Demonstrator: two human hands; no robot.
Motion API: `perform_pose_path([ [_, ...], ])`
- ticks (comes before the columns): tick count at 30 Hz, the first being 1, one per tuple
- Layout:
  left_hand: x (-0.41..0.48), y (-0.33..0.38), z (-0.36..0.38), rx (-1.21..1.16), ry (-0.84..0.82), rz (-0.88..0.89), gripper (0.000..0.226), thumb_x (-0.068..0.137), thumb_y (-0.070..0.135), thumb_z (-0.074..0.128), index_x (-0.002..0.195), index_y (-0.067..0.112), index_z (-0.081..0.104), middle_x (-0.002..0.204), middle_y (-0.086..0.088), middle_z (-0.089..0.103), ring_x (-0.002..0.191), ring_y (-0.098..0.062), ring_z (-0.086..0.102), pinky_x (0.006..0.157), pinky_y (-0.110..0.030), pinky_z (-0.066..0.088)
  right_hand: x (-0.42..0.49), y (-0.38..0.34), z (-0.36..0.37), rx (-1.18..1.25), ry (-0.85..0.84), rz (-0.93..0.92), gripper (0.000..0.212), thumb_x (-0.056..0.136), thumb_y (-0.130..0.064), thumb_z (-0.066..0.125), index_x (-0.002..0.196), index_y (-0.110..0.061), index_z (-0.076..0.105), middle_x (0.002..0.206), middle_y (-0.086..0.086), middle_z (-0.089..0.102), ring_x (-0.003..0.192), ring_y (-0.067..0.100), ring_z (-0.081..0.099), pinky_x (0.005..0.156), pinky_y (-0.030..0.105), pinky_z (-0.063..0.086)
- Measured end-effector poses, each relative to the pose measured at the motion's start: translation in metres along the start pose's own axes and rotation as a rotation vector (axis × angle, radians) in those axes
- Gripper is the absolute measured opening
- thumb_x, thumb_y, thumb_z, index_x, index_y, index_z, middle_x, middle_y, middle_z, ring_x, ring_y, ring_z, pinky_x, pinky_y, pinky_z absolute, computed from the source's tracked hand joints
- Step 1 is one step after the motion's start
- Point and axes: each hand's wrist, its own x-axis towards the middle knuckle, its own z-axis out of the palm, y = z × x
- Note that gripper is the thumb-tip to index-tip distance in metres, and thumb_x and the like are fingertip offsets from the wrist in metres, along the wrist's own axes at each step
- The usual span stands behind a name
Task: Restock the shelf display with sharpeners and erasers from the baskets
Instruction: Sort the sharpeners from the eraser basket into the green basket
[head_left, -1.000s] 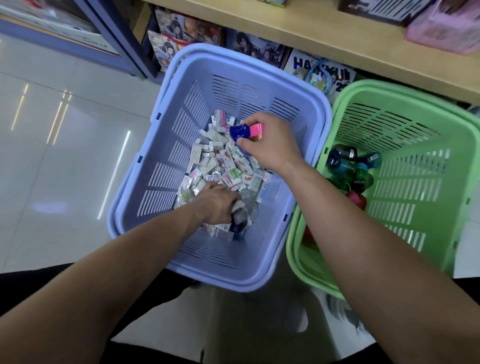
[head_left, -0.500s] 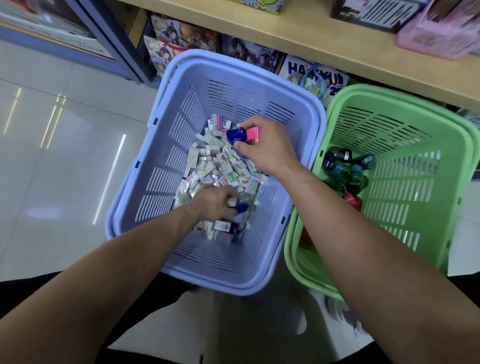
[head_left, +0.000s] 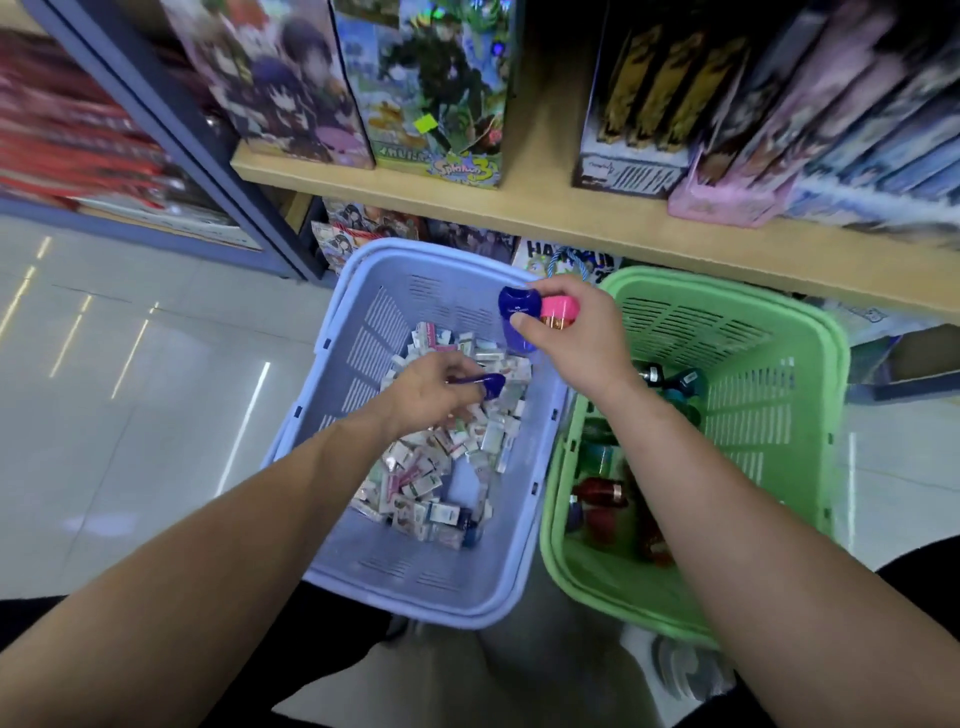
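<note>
The right hand (head_left: 569, 335) pinches a blue sharpener (head_left: 514, 318) and a pink-capped sharpener (head_left: 560, 306) together. The left hand (head_left: 434, 392) has its fingers (head_left: 441, 368) curled round a second blue sharpener (head_left: 491, 385) (half hidden), above the lavender basket (head_left: 358, 332). The wooden shelf (head_left: 623, 228) lies farther off, nearest the right hand.

shelf board (head_left: 649, 228) overhanging baskets' far rims, both baskets open-topped
</note>
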Motion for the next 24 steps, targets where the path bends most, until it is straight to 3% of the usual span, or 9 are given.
perform_pose_path([
  [5,-0.017,0.073,0.026,0.025,0.100,0.182,0.013,0.094,0.017,0.070,0.107,0.016,0.066,0.086,-0.003,0.069,0.050,-0.009,0.058,0.048,-0.020,0.047,-0.017,0.014,-0.068,0.059,0.214,0.110,0.028,0.080,-0.015,0.084,0.103,-0.022,0.070,0.089,-0.013,0.070,0.070,-0.010,0.061,0.065,0.007,0.045],
  [8,-0.018,0.093,0.075,-0.014,0.032,0.172,0.020,0.095,0.011,0.069,0.114,0.015,0.062,0.094,-0.012,0.070,0.055,-0.019,0.062,0.049,-0.025,0.053,-0.039,0.048,-0.109,-0.017,0.267,0.255,0.029,0.081,-0.020,0.084,0.106,-0.020,0.069,0.089,-0.015,0.068,0.076,-0.004,0.064,0.074,0.016,0.053],
  [10,-0.010,0.093,0.116,0.034,0.022,0.131,0.026,0.097,0.007,0.065,0.123,0.009,0.063,0.097,-0.017,0.069,0.062,-0.024,0.062,0.061,-0.030,0.060,-0.056,0.072,-0.130,-0.107,0.227,0.368,0.030,0.082,-0.023,0.083,0.107,-0.020,0.068,0.091,-0.013,0.067,0.084,0.008,0.067,0.081,0.024,0.055],
  [12,0.001,0.087,0.151,0.132,0.078,0.112,0.030,0.097,0.009,0.064,0.126,0.010,0.066,0.107,-0.016,0.073,0.080,-0.028,0.068,0.082,-0.035,0.059,-0.069,0.093,-0.142,-0.143,0.162,0.459,0.029,0.085,-0.020,0.081,0.110,-0.017,0.067,0.090,-0.010,0.064,0.079,0.011,0.066,0.065,0.014,0.051],
  [15,0.018,0.079,0.190,0.305,0.146,0.113,0.035,0.097,0.013,0.061,0.133,0.014,0.064,0.117,-0.010,0.073,0.104,-0.028,0.068,0.095,-0.025,0.049,-0.077,0.120,-0.144,-0.171,0.119,0.545,0.030,0.087,-0.013,0.078,0.114,-0.012,0.065,0.088,-0.008,0.061,0.065,0.001,0.056,0.044,0.005,0.039],
  [18,0.034,0.067,0.214,0.395,0.057,0.026,0.046,0.098,0.004,0.055,0.142,0.015,0.057,0.118,-0.015,0.072,0.103,-0.029,0.070,0.097,-0.031,0.055,-0.077,0.141,-0.137,-0.228,0.081,0.567,0.035,0.089,-0.018,0.076,0.122,-0.013,0.064,0.108,0.001,0.067,0.075,0.006,0.059,0.058,0.010,0.042],
  [21,0.037,0.060,0.217,0.387,-0.005,0.001,0.059,0.098,0.008,0.061,0.153,0.017,0.040,0.119,-0.016,0.069,0.085,-0.022,0.070,0.080,-0.030,0.059,-0.075,0.147,-0.132,-0.162,0.048,0.547,0.056,0.095,-0.022,0.067,0.148,-0.018,0.046,0.130,0.004,0.062,0.108,0.018,0.061,0.087,0.023,0.042],
  [23,0.032,0.065,0.209,0.394,-0.033,0.067,0.061,0.100,0.015,0.061,0.155,0.017,0.036,0.127,-0.012,0.066,0.072,-0.015,0.065,0.068,-0.025,0.054,-0.073,0.143,-0.133,-0.097,0.062,0.560,0.056,0.099,-0.022,0.058,0.153,-0.022,0.040,0.124,0.002,0.063,0.104,0.022,0.066,0.085,0.028,0.049],
  [24,0.026,0.068,0.202,0.429,-0.047,0.124,0.057,0.100,0.018,0.061,0.153,0.016,0.040,0.131,-0.010,0.065,0.077,-0.014,0.066,0.073,-0.024,0.053,-0.071,0.138,-0.133,-0.090,0.071,0.564,0.050,0.101,-0.022,0.055,0.150,-0.022,0.045,0.120,0.002,0.066,0.098,0.022,0.069,0.083,0.031,0.052],
])
